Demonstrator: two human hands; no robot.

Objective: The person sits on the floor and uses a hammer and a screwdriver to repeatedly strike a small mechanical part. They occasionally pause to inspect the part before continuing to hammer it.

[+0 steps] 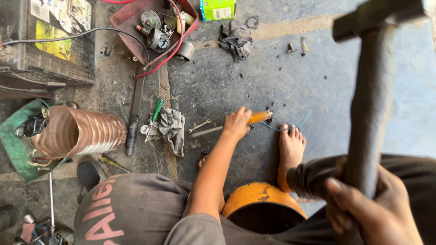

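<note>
Left hand (pixel 237 123) reaches down to the concrete floor (pixel 254 77), fingers closed around an orange-handled screwdriver (pixel 259 117) whose shaft lies flat and points away to the hand's left. Right hand (pixel 374 206) is near the camera, fist wrapped tight on the handle of a hammer (pixel 370 90), head raised and blurred, blocking much of the floor to the right. Just right of the left hand: a bare foot (pixel 290 147) with a thin blue wire (pixel 297 123) at the toes. Below it an orange round container (pixel 261 206), between the knees. Just left of the left hand: a small spanner (pixel 200 125), a grey rag (pixel 171 129), a green-handled screwdriver (pixel 156 113). Farther left, a ribbed copper-coloured cylinder (pixel 86 134) on its side. Beyond the hand, a red tray (pixel 131 18) of parts, red and black cables, a dark rag (pixel 236 40).
</note>
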